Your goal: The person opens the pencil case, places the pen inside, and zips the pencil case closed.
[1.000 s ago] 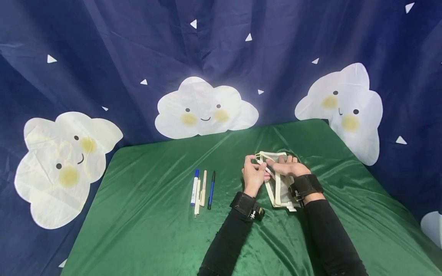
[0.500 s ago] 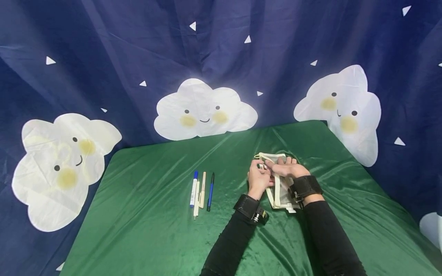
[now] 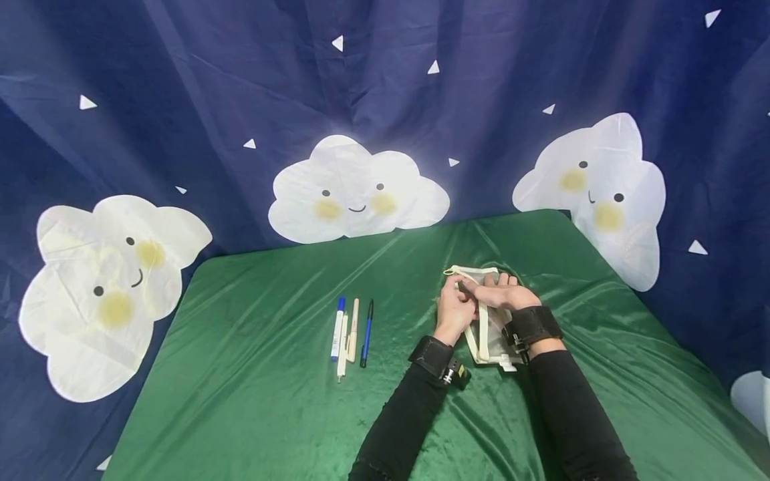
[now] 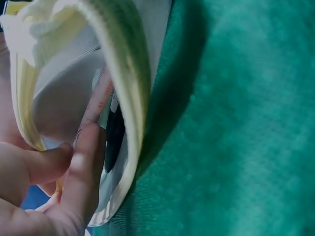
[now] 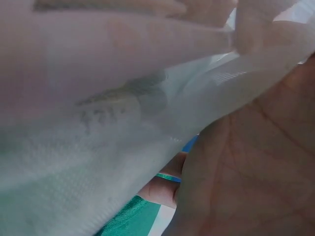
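A sheer mesh pencil pouch with cream edging lies on the green cloth, its zip mouth facing left. My right hand grips its far part, thumb at the mouth's edge and fingers on the other side. At the opening, my left hand has its fingertips inside. The left wrist view shows a pale pink pen with red markings pinched between thumb and finger, most of its length within the pouch. Beside it, also inside, lies a dark pen. Through the mesh, the right wrist view shows only blurred shapes.
Left of the hands several pens lie side by side: a white marker with blue cap, a slim white pen, a beige pen and a blue-and-black pen. A dark blue cloud-print curtain hangs behind the table.
My left hand has moved right and into the pouch's mouth, taking the pen from outside the opening to mostly inside. The right hand stays in place on the pouch.
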The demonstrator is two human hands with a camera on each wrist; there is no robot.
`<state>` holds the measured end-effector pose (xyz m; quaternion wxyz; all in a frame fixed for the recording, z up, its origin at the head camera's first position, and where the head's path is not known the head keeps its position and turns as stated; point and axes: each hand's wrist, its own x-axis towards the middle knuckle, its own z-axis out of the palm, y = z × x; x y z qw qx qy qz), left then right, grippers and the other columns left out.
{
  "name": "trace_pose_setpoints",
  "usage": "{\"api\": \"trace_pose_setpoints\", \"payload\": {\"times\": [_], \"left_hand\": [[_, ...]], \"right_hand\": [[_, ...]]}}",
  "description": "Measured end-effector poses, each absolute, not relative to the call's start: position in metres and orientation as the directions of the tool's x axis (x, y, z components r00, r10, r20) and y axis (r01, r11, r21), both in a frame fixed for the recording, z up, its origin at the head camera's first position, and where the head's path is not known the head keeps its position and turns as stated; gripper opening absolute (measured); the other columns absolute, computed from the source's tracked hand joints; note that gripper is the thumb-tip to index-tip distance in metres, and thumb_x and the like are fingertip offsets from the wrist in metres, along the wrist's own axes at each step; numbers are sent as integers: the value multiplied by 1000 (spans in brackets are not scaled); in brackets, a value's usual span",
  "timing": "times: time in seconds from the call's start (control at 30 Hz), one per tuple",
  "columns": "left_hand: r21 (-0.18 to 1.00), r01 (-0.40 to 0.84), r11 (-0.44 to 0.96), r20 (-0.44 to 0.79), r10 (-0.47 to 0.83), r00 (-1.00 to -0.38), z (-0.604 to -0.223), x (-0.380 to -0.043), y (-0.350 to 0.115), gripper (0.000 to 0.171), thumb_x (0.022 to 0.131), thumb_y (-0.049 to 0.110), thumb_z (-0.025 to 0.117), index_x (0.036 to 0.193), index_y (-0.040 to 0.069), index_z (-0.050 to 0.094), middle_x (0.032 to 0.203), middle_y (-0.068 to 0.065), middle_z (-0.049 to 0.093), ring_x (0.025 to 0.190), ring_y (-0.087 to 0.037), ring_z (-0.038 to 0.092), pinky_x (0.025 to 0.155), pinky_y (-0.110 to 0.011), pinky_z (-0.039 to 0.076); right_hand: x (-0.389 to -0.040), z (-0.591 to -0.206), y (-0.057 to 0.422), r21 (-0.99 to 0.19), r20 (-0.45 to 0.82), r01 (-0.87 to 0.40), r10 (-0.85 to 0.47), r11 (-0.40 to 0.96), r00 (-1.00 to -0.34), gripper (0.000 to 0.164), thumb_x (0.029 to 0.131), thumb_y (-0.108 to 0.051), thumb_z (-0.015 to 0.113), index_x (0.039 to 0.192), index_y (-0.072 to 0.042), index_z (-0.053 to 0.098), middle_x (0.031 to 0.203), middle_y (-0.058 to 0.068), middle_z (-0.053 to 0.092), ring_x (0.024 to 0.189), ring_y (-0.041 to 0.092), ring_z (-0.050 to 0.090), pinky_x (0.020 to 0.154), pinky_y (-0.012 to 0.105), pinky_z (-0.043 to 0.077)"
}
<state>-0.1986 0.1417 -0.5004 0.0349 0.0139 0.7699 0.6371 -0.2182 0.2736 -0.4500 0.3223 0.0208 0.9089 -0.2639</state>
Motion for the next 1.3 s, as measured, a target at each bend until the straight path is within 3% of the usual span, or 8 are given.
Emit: {"api": "trace_pose_setpoints", "payload": {"times": [0.23,0.57,0.67,0.8,0.93,1.07,1.3], "left_hand": [[979,-30,201,-57,128,-990,-505,-201,144,45,84,-10,63,122,13,64,81,-14,78,58,-10,63,53,-21,53],[967,-37,253,-85,183,-980,-503,-201,143,51,77,-15,56,118,15,65,93,-12,78,72,-11,63,56,-20,48],[967,-46,252,-92,175,-980,-502,-201,144,49,76,-15,57,115,15,65,95,-9,76,75,-12,61,58,-20,47],[962,-43,270,-86,152,-985,-504,-200,145,33,78,-10,62,103,12,63,89,-5,70,77,-12,57,61,-20,45],[948,7,318,-49,167,-985,-504,-201,143,18,85,1,64,102,10,65,89,-7,69,76,-13,58,62,-20,46],[939,63,339,-14,220,-975,-505,-201,141,15,87,5,63,102,8,64,91,-8,70,78,-14,61,65,-21,48],[943,86,322,0,258,-966,-506,-200,138,5,91,9,61,94,6,65,84,-6,64,73,-9,55,63,-19,46]], "right_hand": [[-219,-452,275,-484,-596,206,-148,851,-789,96,103,-64,27,157,13,8,163,39,5,149,63,1,124,68,6],[-217,-450,271,-449,-533,184,-97,874,-840,96,103,-63,24,157,12,2,162,42,-7,150,61,-9,123,69,2],[-215,-450,269,-428,-471,173,-56,887,-880,93,103,-62,25,157,12,10,160,44,-2,149,63,-2,120,73,12],[-212,-449,265,-397,-403,161,-14,903,-915,88,101,-60,31,155,8,24,158,43,13,145,63,14,109,79,26],[-209,-445,259,-391,-327,117,-19,913,-945,78,99,-49,42,151,8,32,153,42,27,141,61,25,104,80,30],[-204,-443,254,-413,-220,66,-29,908,-975,77,94,-37,51,149,13,30,147,43,33,137,62,31,100,79,34],[-195,-444,247,-472,-95,91,52,877,-994,62,91,-30,56,134,11,40,130,38,40,122,57,38,88,78,39]]}}
